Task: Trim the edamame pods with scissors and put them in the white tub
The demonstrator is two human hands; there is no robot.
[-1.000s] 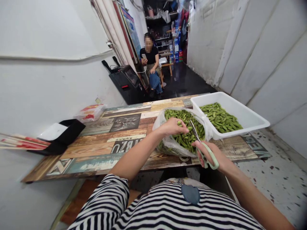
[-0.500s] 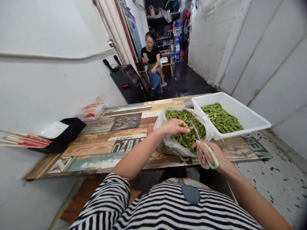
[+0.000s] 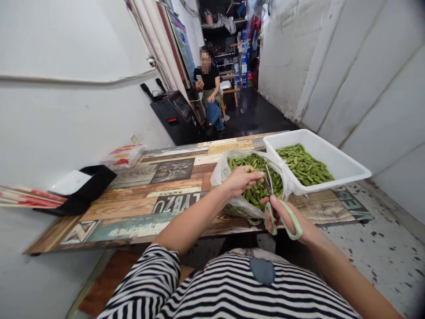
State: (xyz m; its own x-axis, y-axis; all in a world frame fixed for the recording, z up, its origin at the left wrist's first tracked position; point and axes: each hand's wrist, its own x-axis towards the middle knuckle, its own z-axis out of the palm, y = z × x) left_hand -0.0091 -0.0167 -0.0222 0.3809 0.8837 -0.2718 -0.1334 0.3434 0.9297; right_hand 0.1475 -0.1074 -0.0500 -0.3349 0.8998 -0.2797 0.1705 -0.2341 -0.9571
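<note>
Over a clear plastic bag of green pods, my left hand pinches a green pod. My right hand has its fingers through the pale green handles of a pair of scissors. The scissor blades are parted and point away from me, close to my left fingertips. Right of the bag and touching it stands a white plastic tub with more green pods heaped in its left part.
On the wood-patterned table, a black holder with red-wrapped chopsticks and a plastic packet lie at the left. Beyond the table a seated person holds a phone, beside a black machine.
The scissors have opened, their handles spreading apart in my right hand. My left hand stays over the bag. The whole view has shifted slightly.
</note>
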